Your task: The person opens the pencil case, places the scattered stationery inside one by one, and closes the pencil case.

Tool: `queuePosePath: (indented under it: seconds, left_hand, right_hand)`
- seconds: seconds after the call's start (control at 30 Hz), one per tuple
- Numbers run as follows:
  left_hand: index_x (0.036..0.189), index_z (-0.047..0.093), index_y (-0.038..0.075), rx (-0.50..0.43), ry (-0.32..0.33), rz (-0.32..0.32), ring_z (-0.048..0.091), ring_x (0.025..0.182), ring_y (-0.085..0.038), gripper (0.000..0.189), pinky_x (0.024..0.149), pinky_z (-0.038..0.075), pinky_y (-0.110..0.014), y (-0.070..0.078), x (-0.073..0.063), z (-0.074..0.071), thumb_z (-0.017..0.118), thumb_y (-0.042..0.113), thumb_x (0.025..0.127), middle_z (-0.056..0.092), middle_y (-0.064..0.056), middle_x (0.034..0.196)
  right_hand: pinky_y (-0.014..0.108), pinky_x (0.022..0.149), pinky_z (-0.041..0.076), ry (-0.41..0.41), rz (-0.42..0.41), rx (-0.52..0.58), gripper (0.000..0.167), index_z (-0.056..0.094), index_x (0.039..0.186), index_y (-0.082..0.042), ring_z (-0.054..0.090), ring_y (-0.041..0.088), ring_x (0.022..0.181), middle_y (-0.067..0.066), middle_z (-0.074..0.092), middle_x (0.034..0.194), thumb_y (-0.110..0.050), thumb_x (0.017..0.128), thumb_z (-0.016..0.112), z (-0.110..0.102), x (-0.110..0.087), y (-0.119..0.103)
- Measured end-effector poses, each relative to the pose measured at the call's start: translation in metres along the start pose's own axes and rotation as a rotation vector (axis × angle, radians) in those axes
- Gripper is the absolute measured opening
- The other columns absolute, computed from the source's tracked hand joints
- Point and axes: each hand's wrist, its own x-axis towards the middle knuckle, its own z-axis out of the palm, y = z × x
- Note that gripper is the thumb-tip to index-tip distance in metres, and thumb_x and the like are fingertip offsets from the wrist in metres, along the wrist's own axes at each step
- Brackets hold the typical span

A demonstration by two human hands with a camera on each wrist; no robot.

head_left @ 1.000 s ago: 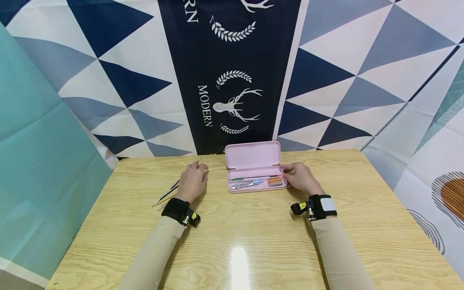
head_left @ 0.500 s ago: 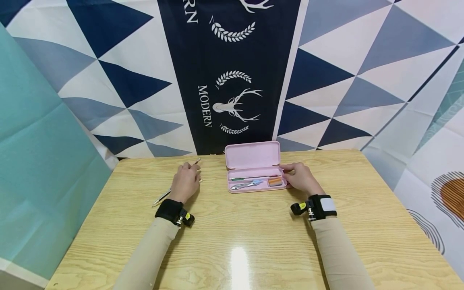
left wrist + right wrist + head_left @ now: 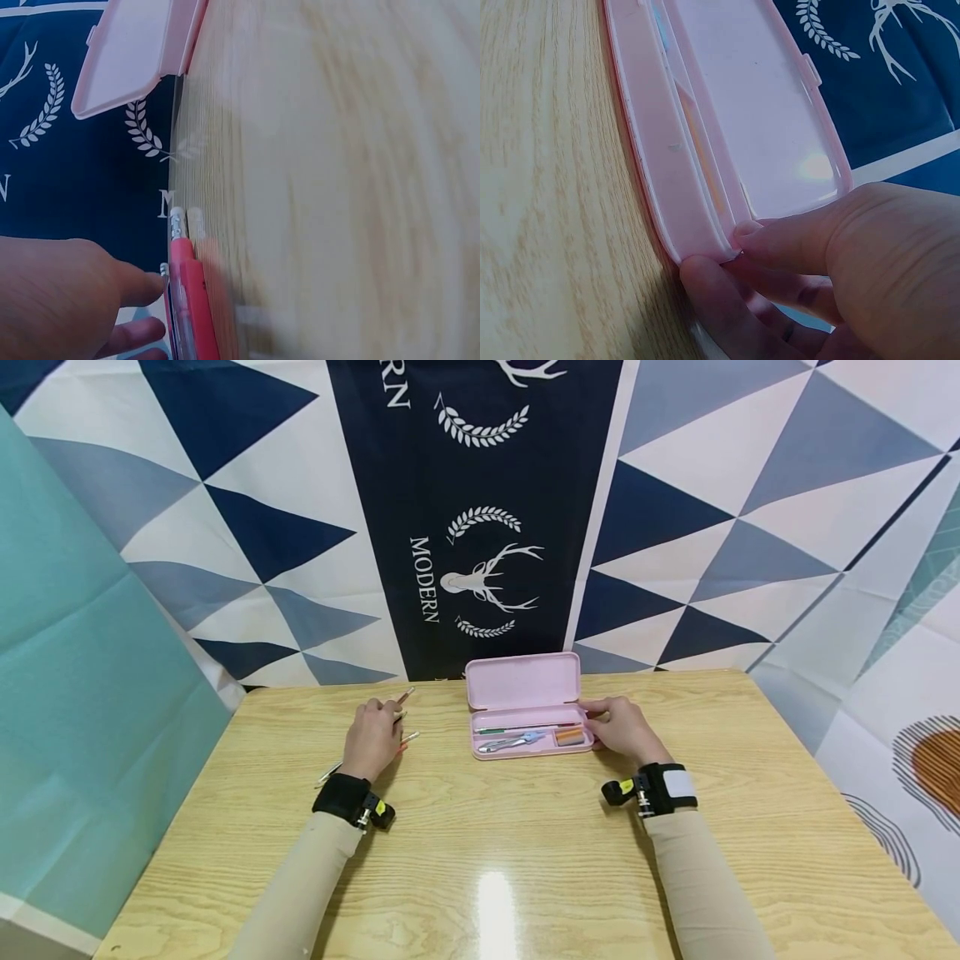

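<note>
The pink pencil case (image 3: pixel 532 752) stands with its lid raised at the table's back edge. Inside lie a green-tipped pencil (image 3: pixel 491 730), a drawing compass (image 3: pixel 512 742) and an orange block (image 3: pixel 569 737). My right hand (image 3: pixel 622 724) grips the case's right end; in the right wrist view the thumb lies on the rim, fingers outside. My left hand (image 3: pixel 372 739) is over a loose group of pencils and pens. In the left wrist view its thumb and fingers reach beside a red mechanical pencil (image 3: pixel 196 300), not wrapped round it. A brownish pencil (image 3: pixel 406 696) points past the fingertips.
A wooden table (image 3: pixel 480 827) lies under both hands. Patterned cloth (image 3: pixel 480 485) hangs directly behind its back edge, and a teal sheet (image 3: pixel 90 693) rises along the left side.
My left hand has moved left and slightly toward me over the pencils, uncovering more of their far ends. My right hand and the pencil case have stayed in place.
</note>
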Motion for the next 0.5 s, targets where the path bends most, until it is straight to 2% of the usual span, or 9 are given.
queuePosePath:
  seconds: [0.2,0.5]
  left_hand:
    - [0.130,0.077,-0.001,0.005,0.040,-0.048,0.069,0.111,-0.045,0.025,0.087,0.066,-0.054,-0.0048,-0.0011,-0.0018,0.074,0.004,0.105,0.072,-0.027,0.119]
    - [0.129,0.078,-0.001,0.011,0.025,-0.083,0.070,0.110,-0.045,0.024,0.087,0.066,-0.054,-0.0106,-0.0053,-0.0039,0.073,0.003,0.106,0.073,-0.028,0.118]
  right_hand:
    - [0.021,0.061,0.059,0.003,-0.018,-0.003,0.044,0.065,0.152,0.005,0.068,0.007,0.068,0.038,0.069,0.141,-0.003,0.109,0.064,-0.0004,-0.0008,-0.0006]
    - [0.021,0.062,0.057,-0.007,-0.004,-0.008,0.044,0.065,0.153,0.004,0.068,0.011,0.071,0.038,0.069,0.142,-0.004,0.110,0.065,-0.0005,-0.0013,-0.0014]
